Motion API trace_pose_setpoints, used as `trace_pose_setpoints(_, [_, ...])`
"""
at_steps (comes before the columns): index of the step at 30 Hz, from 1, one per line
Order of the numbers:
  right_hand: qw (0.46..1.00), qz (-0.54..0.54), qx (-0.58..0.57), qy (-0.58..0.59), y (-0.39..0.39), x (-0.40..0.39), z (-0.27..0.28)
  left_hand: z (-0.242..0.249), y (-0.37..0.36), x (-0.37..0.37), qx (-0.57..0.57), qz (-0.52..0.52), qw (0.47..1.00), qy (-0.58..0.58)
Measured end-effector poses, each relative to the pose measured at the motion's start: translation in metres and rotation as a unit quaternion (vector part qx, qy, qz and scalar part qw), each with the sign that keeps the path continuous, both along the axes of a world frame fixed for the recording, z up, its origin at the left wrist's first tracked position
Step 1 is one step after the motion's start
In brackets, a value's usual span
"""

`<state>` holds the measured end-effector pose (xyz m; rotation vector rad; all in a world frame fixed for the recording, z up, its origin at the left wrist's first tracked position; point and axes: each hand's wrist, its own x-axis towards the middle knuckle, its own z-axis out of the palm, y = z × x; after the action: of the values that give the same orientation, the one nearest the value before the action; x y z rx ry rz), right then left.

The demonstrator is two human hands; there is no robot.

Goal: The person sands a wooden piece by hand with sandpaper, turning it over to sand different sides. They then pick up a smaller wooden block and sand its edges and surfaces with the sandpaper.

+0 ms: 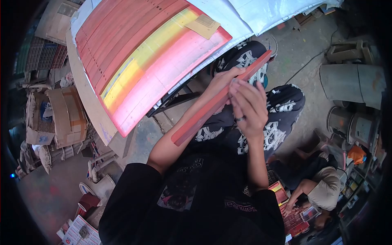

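A long, narrow red-painted strip point(204, 112) lies slantwise across my lap, over my left forearm. My left hand point(226, 81) grips it from the far side, its fingers partly hidden by the strip. My right hand point(250, 104), with a ring on one finger, is at the strip's upper face. Its thumb and fingertips pinch together over something small and greyish that I cannot make out. Beyond my left arm is a slatted panel point(163, 81) painted red, yellow and pink. A tan piece of paper, perhaps sandpaper point(204, 26), rests on its right edge.
White sheeting point(269, 16) lies under the panel. Cardboard boxes point(67, 116) are stacked at left. A person point(326, 188) sits at lower right, working over red pieces point(295, 218). A draped grey container point(351, 83) stands at right; a dark cable point(306, 67) crosses the floor.
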<state>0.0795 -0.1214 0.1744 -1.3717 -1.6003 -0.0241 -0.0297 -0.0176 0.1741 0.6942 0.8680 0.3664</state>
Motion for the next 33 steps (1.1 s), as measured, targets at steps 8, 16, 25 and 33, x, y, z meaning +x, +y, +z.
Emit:
trace_pose_setpoints(8, [0.994,0.109,0.011,-0.006,-0.014,-0.025,0.014,-0.017,0.0,0.0,0.09,-0.005,0.996,-0.01])
trace_pose_setpoints(16, [0.984,0.177,-0.017,-0.021,-0.028,-0.044,0.036,0.005,0.004,0.0,-0.038,-0.037,0.998,0.016])
trace_pose_setpoints(25, [0.982,0.187,-0.008,0.001,-0.032,-0.053,0.038,0.009,0.002,0.008,0.001,-0.022,0.999,0.03])
trace_pose_setpoints(33, [0.98,0.2,-0.004,-0.003,-0.027,-0.055,0.045,-0.005,0.001,0.008,0.016,-0.005,1.0,-0.011])
